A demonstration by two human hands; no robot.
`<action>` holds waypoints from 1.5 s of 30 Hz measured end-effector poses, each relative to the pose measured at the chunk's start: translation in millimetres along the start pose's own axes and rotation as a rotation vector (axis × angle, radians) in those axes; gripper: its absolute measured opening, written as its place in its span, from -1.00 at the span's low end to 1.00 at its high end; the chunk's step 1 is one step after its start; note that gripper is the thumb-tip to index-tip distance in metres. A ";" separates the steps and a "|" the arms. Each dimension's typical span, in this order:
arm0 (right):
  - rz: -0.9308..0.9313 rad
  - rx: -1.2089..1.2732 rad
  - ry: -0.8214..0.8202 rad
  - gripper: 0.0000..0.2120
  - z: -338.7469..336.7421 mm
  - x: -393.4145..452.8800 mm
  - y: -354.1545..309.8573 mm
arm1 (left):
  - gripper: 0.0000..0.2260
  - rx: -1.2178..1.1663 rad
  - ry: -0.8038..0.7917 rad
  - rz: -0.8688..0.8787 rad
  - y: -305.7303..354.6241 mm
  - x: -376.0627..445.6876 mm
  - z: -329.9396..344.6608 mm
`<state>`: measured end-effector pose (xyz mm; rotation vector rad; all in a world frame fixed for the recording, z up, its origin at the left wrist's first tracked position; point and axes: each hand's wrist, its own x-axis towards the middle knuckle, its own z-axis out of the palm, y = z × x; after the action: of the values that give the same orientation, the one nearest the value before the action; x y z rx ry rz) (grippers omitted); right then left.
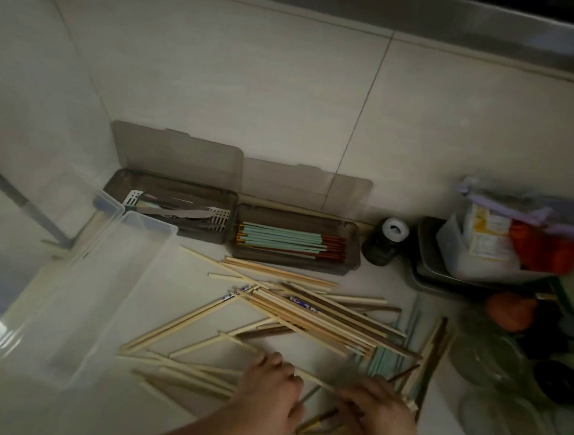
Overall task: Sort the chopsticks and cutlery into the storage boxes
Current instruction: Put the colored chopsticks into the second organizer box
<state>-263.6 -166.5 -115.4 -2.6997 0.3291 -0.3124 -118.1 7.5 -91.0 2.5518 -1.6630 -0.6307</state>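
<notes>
While both hands work at 6 o'clock, left hand [270, 386] lies curled over pale chopsticks on the counter [187, 285]; grip looks closed on one, though blur makes that uncertain. Right hand [378, 415] pinches a dark chopstick [400, 377] running toward 1 o'clock. Loose chopstick pile [309, 313] sprawls mid-counter. At 12 o'clock, two grey lidded boxes sit side by side against the wall: left box [178, 181] holds metal cutlery [183, 213], right box [353, 253] holds teal and red chopsticks [287, 240]. Clear bins [132, 249] at 9 o'clock.
</notes>
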 end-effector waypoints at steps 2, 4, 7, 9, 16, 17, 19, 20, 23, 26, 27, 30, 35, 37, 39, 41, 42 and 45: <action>-0.024 -0.015 0.030 -0.81 9.1 -6.4 -6.3 | -0.62 0.018 -0.021 -0.038 4.6 1.6 0.6; 0.000 -0.027 0.077 -0.82 12.8 -7.8 -13.0 | -0.63 0.026 -0.035 -0.052 9.8 2.4 -0.7; 0.060 -0.105 0.113 -0.79 14.1 -9.3 -19.2 | -0.66 0.069 -0.029 -0.064 16.0 4.3 -2.1; 0.075 -0.152 0.109 -0.75 14.6 -11.5 -17.8 | -0.66 0.103 -0.029 -0.062 20.6 4.8 -4.9; 0.139 -0.169 0.110 -0.67 10.6 -8.1 -7.2 | -0.67 0.130 -0.049 -0.073 23.1 -5.8 -23.2; 0.137 -0.156 0.105 -0.67 10.5 -7.5 -6.5 | -0.67 0.133 -0.037 -0.080 21.2 -9.0 -25.9; 0.132 -0.128 0.089 -0.66 10.4 -6.3 -6.5 | -0.68 0.119 -0.005 -0.104 16.6 -15.3 -32.7; 0.130 -0.117 0.083 -0.66 10.6 -5.4 -7.4 | -0.68 0.101 0.017 -0.117 14.2 -18.9 -36.5; 0.083 -0.093 0.081 -0.73 9.0 -0.8 -11.5 | -0.68 -0.015 0.090 -0.160 7.2 -33.1 -50.7; -0.029 -0.053 0.134 -0.80 5.2 5.8 -15.9 | -0.73 -0.199 0.196 -0.195 -1.2 -50.0 -74.5; -0.062 -0.035 0.163 -0.80 3.6 8.2 -18.1 | -0.74 -0.270 0.228 -0.209 -5.8 -53.6 -82.2; -0.094 0.104 0.188 -0.84 -0.9 15.8 -27.3 | -0.89 -0.511 0.312 -0.275 -24.4 -54.8 -96.4; -0.019 0.276 0.089 -0.75 -7.9 38.3 -45.5 | -0.81 -0.801 0.553 -0.377 -58.2 -36.0 -105.1; 0.004 0.292 0.072 -0.71 -12.1 54.2 -51.4 | -0.79 -0.883 0.631 -0.420 -67.5 -24.0 -106.1; 0.018 0.243 0.102 -0.68 -17.7 75.2 -55.1 | -0.76 -0.894 0.715 -0.450 -75.0 -11.2 -107.4; 0.022 0.161 0.142 -0.72 -24.6 102.3 -53.3 | -0.77 -0.891 0.793 -0.470 -82.4 1.9 -111.5; 0.027 0.110 0.163 -0.76 -27.6 118.1 -49.1 | -0.80 -0.912 0.797 -0.468 -86.4 8.3 -113.6; 0.104 0.011 0.150 -0.86 -34.3 170.6 -29.5 | -0.78 -0.826 0.654 -0.474 -101.0 27.4 -112.0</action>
<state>-105.7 -199.1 -43.8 -2.6432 0.5073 -0.4861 18.4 5.2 -21.5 2.1325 -0.4451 -0.3169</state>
